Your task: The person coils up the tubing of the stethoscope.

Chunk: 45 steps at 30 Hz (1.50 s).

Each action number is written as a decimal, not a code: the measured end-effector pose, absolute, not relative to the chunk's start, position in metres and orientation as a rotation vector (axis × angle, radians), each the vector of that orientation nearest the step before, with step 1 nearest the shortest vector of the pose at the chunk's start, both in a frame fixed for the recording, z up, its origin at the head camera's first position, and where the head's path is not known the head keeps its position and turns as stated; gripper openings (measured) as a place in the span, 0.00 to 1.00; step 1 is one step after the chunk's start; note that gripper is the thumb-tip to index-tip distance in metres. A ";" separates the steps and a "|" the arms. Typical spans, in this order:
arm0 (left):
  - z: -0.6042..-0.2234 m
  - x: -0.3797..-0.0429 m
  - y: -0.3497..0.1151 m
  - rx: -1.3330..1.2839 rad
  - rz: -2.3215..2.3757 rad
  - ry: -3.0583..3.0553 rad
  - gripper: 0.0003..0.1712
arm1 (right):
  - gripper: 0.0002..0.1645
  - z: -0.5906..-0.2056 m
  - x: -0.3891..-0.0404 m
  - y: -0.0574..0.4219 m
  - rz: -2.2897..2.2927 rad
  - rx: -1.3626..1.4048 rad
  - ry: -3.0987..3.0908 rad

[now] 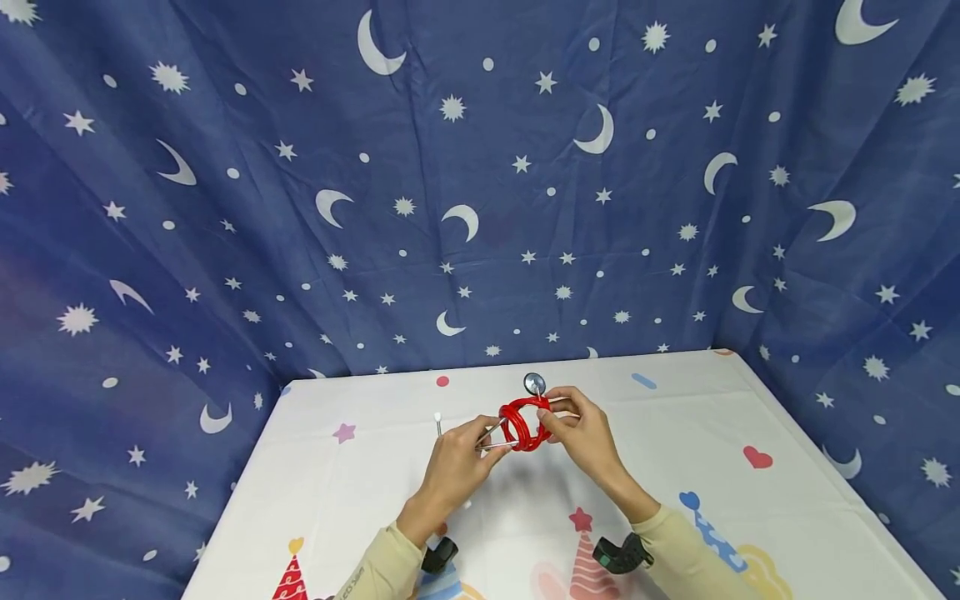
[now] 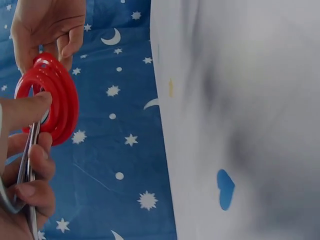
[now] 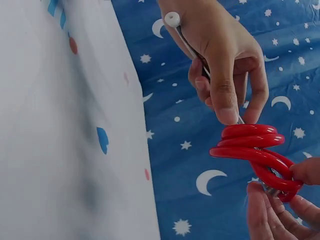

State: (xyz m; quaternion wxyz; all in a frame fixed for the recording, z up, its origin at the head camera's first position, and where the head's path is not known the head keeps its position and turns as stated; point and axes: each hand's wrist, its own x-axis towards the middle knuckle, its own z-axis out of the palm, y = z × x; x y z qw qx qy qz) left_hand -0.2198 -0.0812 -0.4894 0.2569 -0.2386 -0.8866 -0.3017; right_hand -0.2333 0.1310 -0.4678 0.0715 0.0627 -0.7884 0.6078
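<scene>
A stethoscope with red tubing (image 1: 514,423) wound into a coil is held up over the table between both hands. My left hand (image 1: 456,462) grips its metal ear tubes (image 2: 31,160), the thumb reaching to the coil's near side. One white ear tip (image 3: 172,19) sticks out past the back of that hand. At the coil's other end, my right hand (image 1: 588,433) pinches the red tubing between thumb and fingers. The round chest piece (image 1: 535,383) stands up beside the right fingertips in the head view. Fingers hide part of the tubing's right end.
A white tablecloth (image 1: 360,483) with printed hats, hearts and stars covers the table under the hands. Behind and on both sides hangs a blue curtain (image 1: 420,308) with moons and stars, close to the table's back edge. Dark cameras sit on both wrists.
</scene>
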 end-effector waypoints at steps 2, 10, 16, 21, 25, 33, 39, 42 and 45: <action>-0.492 -0.222 -0.083 -0.647 -0.842 -2.433 0.22 | 0.18 -0.471 -0.236 0.130 1.887 0.160 -2.372; -0.511 -0.233 -0.092 -0.610 -0.989 -2.528 0.21 | 0.18 -0.494 -0.246 0.125 2.029 0.060 -2.398; -0.527 -0.237 -0.097 -0.540 -1.150 -2.635 0.21 | 0.18 -0.514 -0.254 0.122 2.110 0.017 -2.409; -0.534 -0.243 -0.100 -0.513 -1.230 -2.661 0.20 | 0.16 -0.522 -0.262 0.119 2.164 -0.005 -2.392; -0.538 -0.247 -0.102 -0.484 -1.254 -2.704 0.19 | 0.17 -0.528 -0.267 0.117 2.209 -0.005 -2.395; -0.546 -0.255 -0.104 -0.463 -1.254 -2.747 0.19 | 0.18 -0.533 -0.276 0.114 2.196 -0.015 -2.445; -0.551 -0.262 -0.101 -0.472 -1.303 -2.748 0.18 | 0.17 -0.531 -0.278 0.115 2.176 -0.028 -2.489; -0.553 -0.264 -0.100 -0.478 -1.303 -2.745 0.17 | 0.17 -0.543 -0.285 0.116 2.156 -0.044 -2.518; -0.553 -0.264 -0.100 -0.477 -1.306 -2.747 0.17 | 0.17 -0.543 -0.286 0.117 2.143 -0.044 -2.541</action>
